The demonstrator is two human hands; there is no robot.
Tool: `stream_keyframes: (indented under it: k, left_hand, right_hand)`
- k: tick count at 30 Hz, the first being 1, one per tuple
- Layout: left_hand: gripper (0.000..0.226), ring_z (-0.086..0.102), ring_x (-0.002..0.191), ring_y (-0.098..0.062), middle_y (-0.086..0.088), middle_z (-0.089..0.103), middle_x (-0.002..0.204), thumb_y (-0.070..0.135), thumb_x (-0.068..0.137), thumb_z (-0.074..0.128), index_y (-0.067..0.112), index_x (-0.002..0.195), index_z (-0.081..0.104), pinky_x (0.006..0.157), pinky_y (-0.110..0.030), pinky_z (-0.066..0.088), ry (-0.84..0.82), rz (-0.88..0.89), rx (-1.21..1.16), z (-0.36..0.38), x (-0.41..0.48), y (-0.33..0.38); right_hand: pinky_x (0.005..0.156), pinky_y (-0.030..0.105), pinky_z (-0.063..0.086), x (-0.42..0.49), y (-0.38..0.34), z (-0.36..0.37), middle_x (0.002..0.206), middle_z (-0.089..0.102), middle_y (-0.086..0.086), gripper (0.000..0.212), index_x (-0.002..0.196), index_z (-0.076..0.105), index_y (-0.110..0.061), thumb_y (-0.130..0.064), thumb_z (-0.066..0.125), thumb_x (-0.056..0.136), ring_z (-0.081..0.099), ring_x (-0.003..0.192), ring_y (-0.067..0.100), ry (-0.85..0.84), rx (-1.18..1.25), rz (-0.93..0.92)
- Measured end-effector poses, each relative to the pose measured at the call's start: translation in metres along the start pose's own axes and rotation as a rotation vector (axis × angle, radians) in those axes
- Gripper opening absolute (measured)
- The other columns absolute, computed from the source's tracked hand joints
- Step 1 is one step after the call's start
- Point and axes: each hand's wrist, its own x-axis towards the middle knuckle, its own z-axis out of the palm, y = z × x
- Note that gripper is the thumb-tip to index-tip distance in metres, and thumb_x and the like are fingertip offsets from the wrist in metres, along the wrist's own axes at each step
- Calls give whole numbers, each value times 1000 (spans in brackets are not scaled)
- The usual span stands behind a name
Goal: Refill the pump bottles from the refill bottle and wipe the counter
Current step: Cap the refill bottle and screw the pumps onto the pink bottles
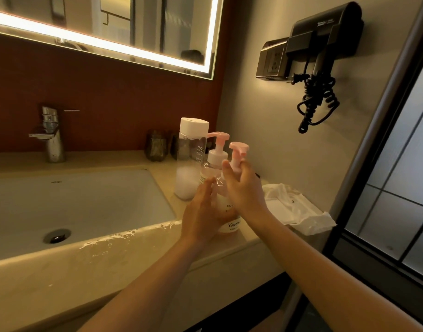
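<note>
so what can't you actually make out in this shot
All from the head view:
- Near pump bottle: fill level and most of the label, covered by the left hand and right hand.
- Far pump bottle: lower body hidden behind the hands.
- Dark cups by the wall: contents lost in dim light.
- White cloth: printed mark too small to read.

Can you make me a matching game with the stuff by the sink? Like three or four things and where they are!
Things:
1. tall refill bottle
2. near pump bottle
3. white cloth
4. hair dryer

Places:
A. hanging on the wall
B. lying on the counter, at the right
C. between the left hand and the right hand
D. standing capped beside the sink

Pairs: 1-D, 2-C, 3-B, 4-A
</note>
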Motion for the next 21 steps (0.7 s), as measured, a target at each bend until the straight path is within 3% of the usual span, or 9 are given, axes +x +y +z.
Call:
stream_keyframes:
  k: [4,8,13,16,18,21]
  left_hand:
    - [85,60,105,-19,0,56,126,41,63,81,21,133,37,79,-34,53,4,11,33,4,0,-1]
    - [84,59,107,-21,-2,54,130,44,68,76,20,138,34,82,-31,52,36,11,124,4,3,-1]
    - [86,57,110,-19,1,52,132,50,69,73,24,138,29,81,-32,51,24,-57,169,5,6,6]
    - [90,54,114,-21,0,49,134,51,67,75,26,138,26,84,-39,53,-40,-92,112,1,4,9]
    - [96,54,113,-22,-2,48,133,52,64,76,24,140,24,84,-43,53,-67,-72,137,-7,3,9]
    - [89,57,105,-20,-3,55,123,55,64,74,22,136,33,83,-39,52,-92,-81,240,-39,13,7]
  right_hand:
    - [84,22,42,-1,3,0,129,55,0,45,133,42,-18,-41,42,94,56,109,14,34,-20,18]
    - [99,36,46,2,4,8,133,52,2,49,137,36,-19,-40,43,94,53,118,21,31,-52,-2]
    - [100,45,44,12,1,8,143,43,3,59,145,21,-22,-45,39,94,49,124,26,-54,-63,49]
    - [97,49,46,11,3,4,143,43,3,66,145,15,-25,-54,37,90,50,123,27,-62,-94,26]
    - [94,42,50,4,0,-2,140,45,3,64,145,20,-22,-51,39,91,53,119,24,15,-27,0]
    - [84,26,50,-12,-8,-16,125,55,-1,44,132,41,-18,-40,45,94,56,106,14,323,26,-126]
